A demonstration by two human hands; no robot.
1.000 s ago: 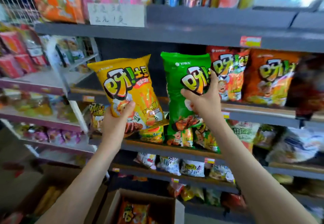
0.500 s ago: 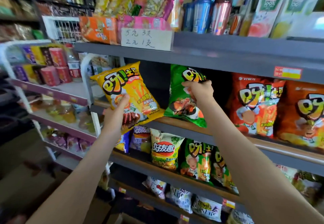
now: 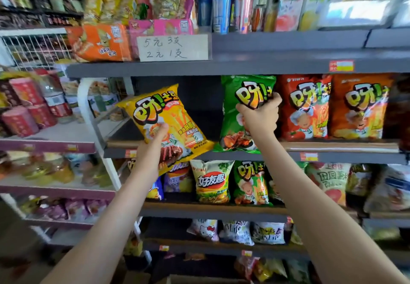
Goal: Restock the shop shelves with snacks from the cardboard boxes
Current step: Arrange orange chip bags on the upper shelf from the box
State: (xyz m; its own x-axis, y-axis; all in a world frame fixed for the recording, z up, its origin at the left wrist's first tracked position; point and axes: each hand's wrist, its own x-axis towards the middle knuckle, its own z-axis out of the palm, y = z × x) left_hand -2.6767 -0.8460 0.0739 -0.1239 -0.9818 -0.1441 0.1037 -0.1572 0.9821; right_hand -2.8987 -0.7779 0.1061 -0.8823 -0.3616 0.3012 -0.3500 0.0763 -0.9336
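My left hand (image 3: 153,150) grips a yellow snack bag (image 3: 165,119) by its lower part. The bag tilts to the left in front of the dark gap on the grey shelf (image 3: 343,148). My right hand (image 3: 259,117) grips a green snack bag (image 3: 238,115) at its upper middle. This bag stands upright with its bottom on the shelf edge, right beside a red snack bag (image 3: 304,106) and an orange snack bag (image 3: 359,106). The cardboard boxes are not visible.
A handwritten price card (image 3: 173,47) stands on the shelf above, among snack boxes and cans. Lower shelves carry several more bags, including a chip bag (image 3: 210,181). A white rack (image 3: 86,106) with tubs and jars stands to the left.
The green bag has gone from tilted to upright on the shelf beside the red bag. The yellow bag has risen slightly toward the gap. The view has tilted upward.
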